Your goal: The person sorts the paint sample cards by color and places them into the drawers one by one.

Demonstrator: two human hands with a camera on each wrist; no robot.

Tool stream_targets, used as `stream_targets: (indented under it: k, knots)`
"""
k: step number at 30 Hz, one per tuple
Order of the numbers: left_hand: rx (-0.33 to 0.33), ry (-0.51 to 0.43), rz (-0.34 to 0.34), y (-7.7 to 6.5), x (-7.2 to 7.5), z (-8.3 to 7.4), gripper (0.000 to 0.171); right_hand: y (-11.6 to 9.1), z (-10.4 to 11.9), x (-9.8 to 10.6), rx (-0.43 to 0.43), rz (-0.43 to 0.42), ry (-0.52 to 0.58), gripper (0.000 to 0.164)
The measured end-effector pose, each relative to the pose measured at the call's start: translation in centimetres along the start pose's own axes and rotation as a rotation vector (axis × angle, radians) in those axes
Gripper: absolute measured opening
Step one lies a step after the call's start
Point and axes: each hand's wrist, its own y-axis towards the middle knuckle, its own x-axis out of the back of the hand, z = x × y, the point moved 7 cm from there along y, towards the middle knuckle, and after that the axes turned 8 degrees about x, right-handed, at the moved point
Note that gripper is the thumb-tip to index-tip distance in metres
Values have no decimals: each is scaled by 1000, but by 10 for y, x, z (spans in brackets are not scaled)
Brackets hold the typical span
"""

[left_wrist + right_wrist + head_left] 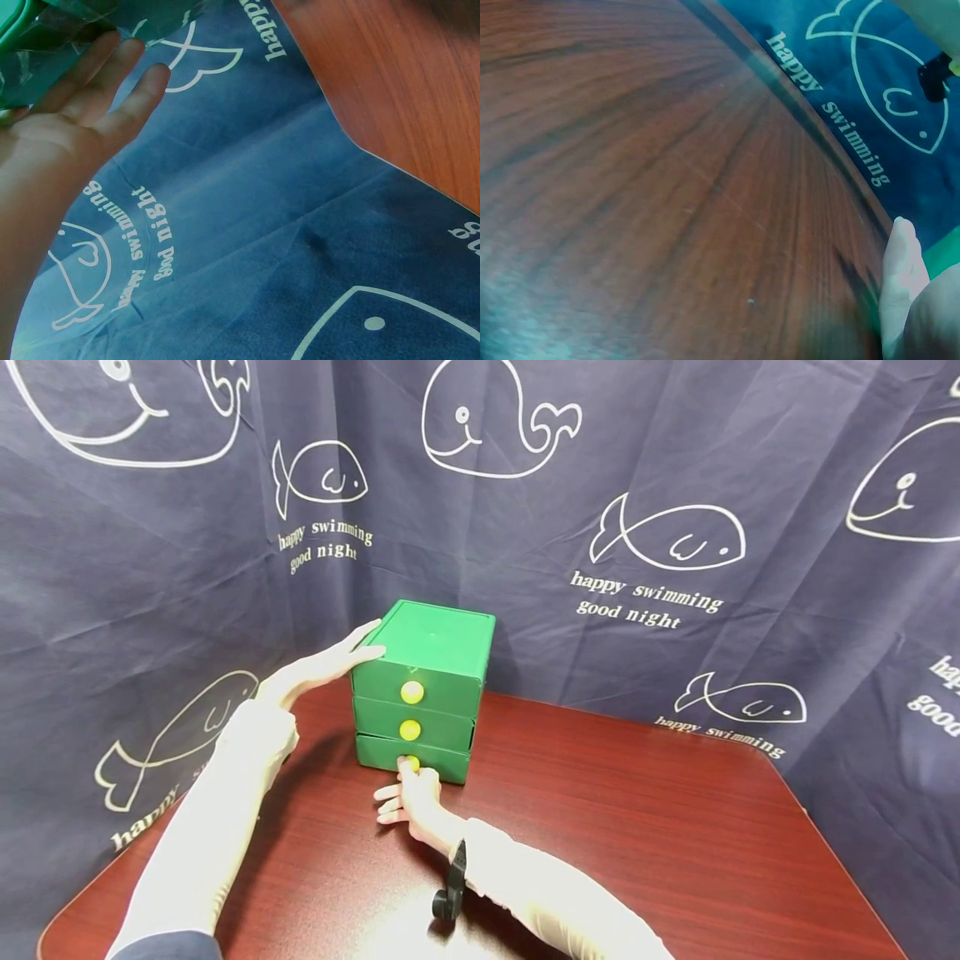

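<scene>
A green three-drawer cabinet [435, 639] stands on the table, each drawer front bearing a round yellow knob. My right hand [420, 795] pinches the knob [413, 763] of the bottom drawer [446, 766] between thumb and index finger, its other fingers spread out. That drawer sticks out slightly past the two above it. Against the cabinet's left side and top edge rests my left hand [322, 667], fingers straight. In the left wrist view, the left hand [75, 135] touches the green plastic wall. Only part of the right hand [904, 292] shows in the right wrist view.
The reddish-brown wooden table [600, 810] has rounded corners. A dark blue curtain [525, 543] with white whale and fish drawings hangs behind and along the sides. A black wrist camera [450, 893] hangs from the right wrist.
</scene>
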Motion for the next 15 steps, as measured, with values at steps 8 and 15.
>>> stream_targets:
  k: [8,15]
  knots:
    - [26,20,-11,-2,1,0,76,-6,7,4,-97,65,-50,45]
    - [63,390,-291,-24,10,-17,79,-35,50,19,-26,274,-224,44]
